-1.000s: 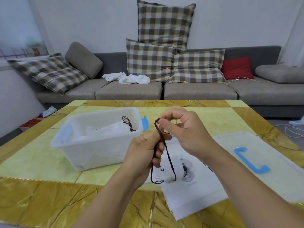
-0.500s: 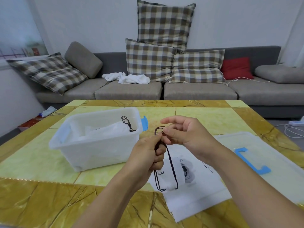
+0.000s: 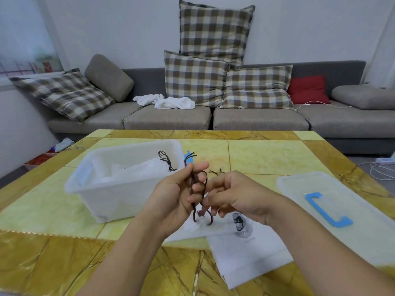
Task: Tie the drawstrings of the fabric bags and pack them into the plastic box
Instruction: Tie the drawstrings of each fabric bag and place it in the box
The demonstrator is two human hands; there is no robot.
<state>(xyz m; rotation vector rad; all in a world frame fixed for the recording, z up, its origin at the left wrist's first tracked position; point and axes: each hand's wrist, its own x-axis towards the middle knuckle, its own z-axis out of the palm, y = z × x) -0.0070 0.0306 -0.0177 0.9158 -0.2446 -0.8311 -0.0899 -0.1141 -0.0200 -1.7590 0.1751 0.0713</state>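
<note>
Dark drawstring (image 3: 199,184): held above the table (image 3: 267,154), looped around the fingers of the left hand (image 3: 177,193); frayed ends are seen above the fingertips, two strands hang down to the bag beneath.

Left hand: grip closed on the drawstring, fingers curled, index finger extended upward.

Right hand (image 3: 237,195): grip pinched on the drawstring's lower loop, just beside the left fingers.

White fabric bag (image 3: 241,242): laid flat on the table directly below both hands, printed side up, its gathered mouth lifted toward the strands.

Plastic box (image 3: 119,189): translucent, set on the table left of the hands; a second white bag (image 3: 147,169) with tied dark cord is contained inside.

Lid (image 3: 333,201): translucent with blue handle, placed on the table to the right.

Short cord scraps (image 3: 217,171): lying on the table beyond the hands.

Sofa (image 3: 171,118): behind the table, carrying checked cushions.
</note>
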